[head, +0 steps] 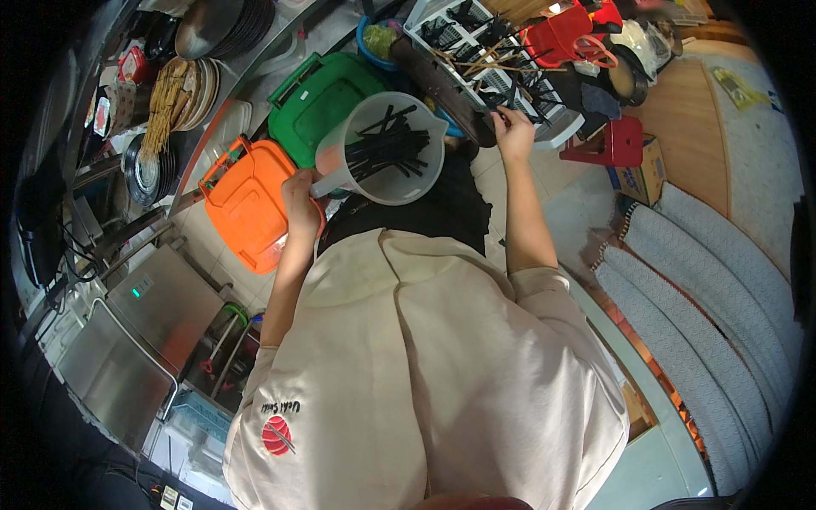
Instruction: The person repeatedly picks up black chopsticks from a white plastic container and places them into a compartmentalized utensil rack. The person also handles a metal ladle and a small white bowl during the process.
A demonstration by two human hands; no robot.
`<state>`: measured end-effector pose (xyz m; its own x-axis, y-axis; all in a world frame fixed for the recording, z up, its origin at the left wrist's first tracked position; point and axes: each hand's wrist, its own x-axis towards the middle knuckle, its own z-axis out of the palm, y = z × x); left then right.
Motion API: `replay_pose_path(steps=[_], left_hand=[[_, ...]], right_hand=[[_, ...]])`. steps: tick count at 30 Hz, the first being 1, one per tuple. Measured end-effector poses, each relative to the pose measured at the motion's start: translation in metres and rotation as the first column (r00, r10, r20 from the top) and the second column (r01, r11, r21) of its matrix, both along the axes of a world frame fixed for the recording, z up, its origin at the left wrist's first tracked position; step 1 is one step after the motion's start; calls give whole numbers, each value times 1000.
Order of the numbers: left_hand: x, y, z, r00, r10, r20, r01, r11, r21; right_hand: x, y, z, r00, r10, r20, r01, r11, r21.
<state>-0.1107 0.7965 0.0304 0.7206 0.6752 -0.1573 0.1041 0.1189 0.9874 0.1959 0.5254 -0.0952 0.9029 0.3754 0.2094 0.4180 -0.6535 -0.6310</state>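
Note:
My left hand (pixel 301 199) grips the handle of a translucent plastic jug (pixel 435 162), which is tilted so that I look into its mouth. Many short black sticks (pixel 386 150), apparently chopsticks, lie loosely bundled in the jug. My right hand (pixel 514 132) is at the near edge of a white plastic utensil basket (pixel 496 78). Its thumb and fingertips are close together, but whether they pinch a dark stick there is unclear. In the basket's compartments are black utensils and several wooden chopsticks (pixel 484 65) lying across the top.
Green (pixel 331 95) and orange (pixel 252 204) lidded bins stand left of the jug. Stacked plates (pixel 150 169) fill the left shelves above a stainless-steel machine (pixel 137 325). On the right are a red plastic stool (pixel 612 143), a cardboard box (pixel 639 173) and light-blue padded covers (pixel 695 319).

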Motion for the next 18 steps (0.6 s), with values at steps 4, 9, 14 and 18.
replay_pose_path(steps=[4, 9, 14, 18], left_hand=[[1, 0, 6, 997, -12, -79, 11, 1000, -6], [4, 1, 1, 995, -14, -97, 13, 1000, -14], [4, 4, -2, 993, -56, -103, 68, 991, 117], [7, 0, 0, 995, -53, -90, 61, 994, 90]], right_hand=[[5, 11, 39, 979, -100, 179, 70, 984, 165], [13, 57, 103, 966, 163, 199, -222, 921, 321], [-40, 105, 178, 524, 822, -222, -828, 553, 96], [-94, 119, 181, 418, 746, -519, -907, 375, -192]])
